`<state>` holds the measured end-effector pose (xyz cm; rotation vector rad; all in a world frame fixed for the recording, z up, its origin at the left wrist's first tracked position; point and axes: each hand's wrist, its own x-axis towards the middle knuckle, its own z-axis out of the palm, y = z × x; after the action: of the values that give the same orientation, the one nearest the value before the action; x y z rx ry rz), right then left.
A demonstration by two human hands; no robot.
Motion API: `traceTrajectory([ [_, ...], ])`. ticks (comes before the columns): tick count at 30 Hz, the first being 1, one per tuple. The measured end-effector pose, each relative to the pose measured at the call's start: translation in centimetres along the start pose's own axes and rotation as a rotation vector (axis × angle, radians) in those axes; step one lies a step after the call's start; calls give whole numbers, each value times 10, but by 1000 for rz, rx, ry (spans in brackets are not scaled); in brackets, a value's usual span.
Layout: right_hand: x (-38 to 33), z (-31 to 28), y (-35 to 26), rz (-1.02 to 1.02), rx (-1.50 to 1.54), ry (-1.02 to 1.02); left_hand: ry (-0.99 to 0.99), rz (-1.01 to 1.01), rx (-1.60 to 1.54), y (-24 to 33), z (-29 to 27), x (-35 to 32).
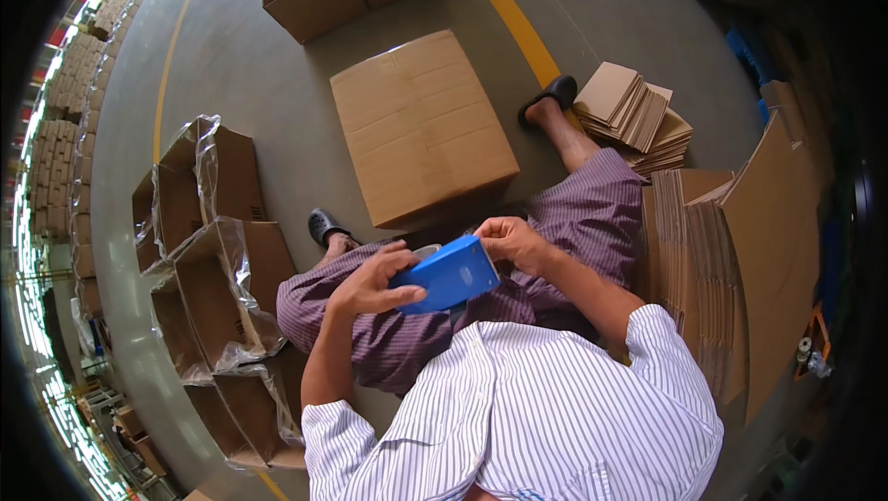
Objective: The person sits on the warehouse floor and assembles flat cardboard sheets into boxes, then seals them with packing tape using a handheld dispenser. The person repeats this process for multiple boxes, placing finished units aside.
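A blue tape dispenser [448, 275] is held over my lap, with the pale curved edge of a roll showing behind it. My left hand [377, 281] is closed round its left end, thumb along the near side. At the opposite end, the fingers of my right hand [514, 244] are pinched together against the dispenser's edge; whatever lies between the fingertips is too small to make out. Beyond my lap, between my spread legs, sits a closed brown carton [421, 122] with a tape strip along its top.
Open cartons with clear plastic liners [208, 284] stand at my left. Another open carton [319, 6] is at the far side. Flattened cardboard [712, 288] leans at my right, near a stack of cardboard pieces [629, 108]. A yellow line [504, 11] crosses the grey floor.
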<state>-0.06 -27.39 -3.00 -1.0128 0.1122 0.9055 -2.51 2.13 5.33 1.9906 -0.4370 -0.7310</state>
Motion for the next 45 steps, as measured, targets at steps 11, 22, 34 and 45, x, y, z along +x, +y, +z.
traceTrajectory([
  [11, -9, -146, -53, -250, -276, 432, 124, -95, 592, -77, -77, -23],
  [22, 46, -159, -35, -125, -296, 673, 220, -345, 327, -95, -79, -3],
  [34, 67, -175, -13, -101, -314, 766, 174, -391, 402, -98, -82, 9],
  [45, 89, -173, 11, 209, -187, 589, 208, -374, 419, -101, -78, 6],
])
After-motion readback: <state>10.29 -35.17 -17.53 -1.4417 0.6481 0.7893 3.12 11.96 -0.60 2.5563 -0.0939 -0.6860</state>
